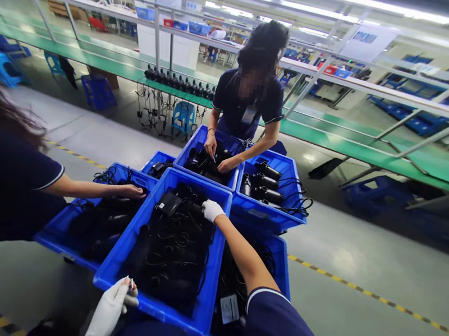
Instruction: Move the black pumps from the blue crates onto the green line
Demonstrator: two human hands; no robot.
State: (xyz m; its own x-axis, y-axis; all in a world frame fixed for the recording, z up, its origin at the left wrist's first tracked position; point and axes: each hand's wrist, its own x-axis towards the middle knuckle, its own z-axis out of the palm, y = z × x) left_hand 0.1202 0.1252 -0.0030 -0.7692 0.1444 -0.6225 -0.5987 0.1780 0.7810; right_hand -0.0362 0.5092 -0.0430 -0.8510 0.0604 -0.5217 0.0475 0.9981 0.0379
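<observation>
- My right hand [212,211], in a thin white knit glove, reaches over the far right part of the middle bin [211,291], its fingers curled downward; I cannot tell whether they are clamped on anything.
- My left hand [113,304], gloved in the same matte white fabric, hangs at the bin's near left corner, thumb and fingertips drawn close together; whether something small is pinched there I cannot tell.
- The middle bin is rectangular, of smooth, glossy blue plastic, with a thick rim and straight walls.
- Inside it lie black hair-dryer-like appliances [177,251], rounded and tubular, tangled with thin, looping rubbery cords.
- A flat, square-edged black block [168,203] sits on top of them, toward the far left.
- My navy sleeve [288,326] is soft cloth, edged with a narrow white band.
- Just beside, under my right arm, a rectangular pale label [229,309] shows among dark things in another blue bin.
- Beyond that, a right-hand bin [268,215] holds black cylinders [267,180] with round open ends, their thick cords bent over the rim.
- Across from me, a co-worker's two hands [229,164] work in a blue bin; at my left, another co-worker's open hand [131,192] rests over black pieces.
- Behind, a smooth green tabletop [327,133] carries a row of black appliances [180,83], cords dangling.
</observation>
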